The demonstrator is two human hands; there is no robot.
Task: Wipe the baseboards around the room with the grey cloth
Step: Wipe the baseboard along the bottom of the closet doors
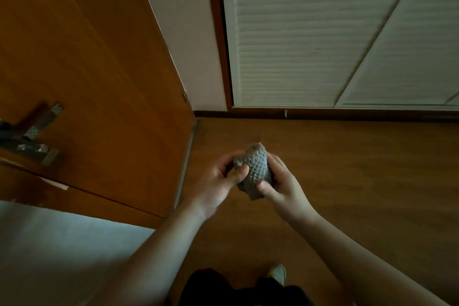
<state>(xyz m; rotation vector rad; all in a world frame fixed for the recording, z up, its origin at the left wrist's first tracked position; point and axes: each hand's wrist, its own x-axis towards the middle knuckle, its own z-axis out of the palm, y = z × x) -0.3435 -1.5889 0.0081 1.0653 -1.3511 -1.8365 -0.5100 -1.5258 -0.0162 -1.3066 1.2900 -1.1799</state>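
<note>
I hold a bunched grey cloth (255, 171) with a bumpy weave in front of me, above the wooden floor. My left hand (221, 181) grips its left side, thumb pressed on the fabric. My right hand (280, 186) grips its right side, thumb on the lower edge and fingers curled behind. A dark brown baseboard (323, 115) runs along the foot of the far wall, well ahead of both hands.
An orange-brown wooden door (99, 69) with a metal lever handle (32, 136) stands open at the left. White louvred closet doors (323, 32) fill the far wall. A pale surface (49, 243) lies at the lower left. One foot (278, 273) shows below.
</note>
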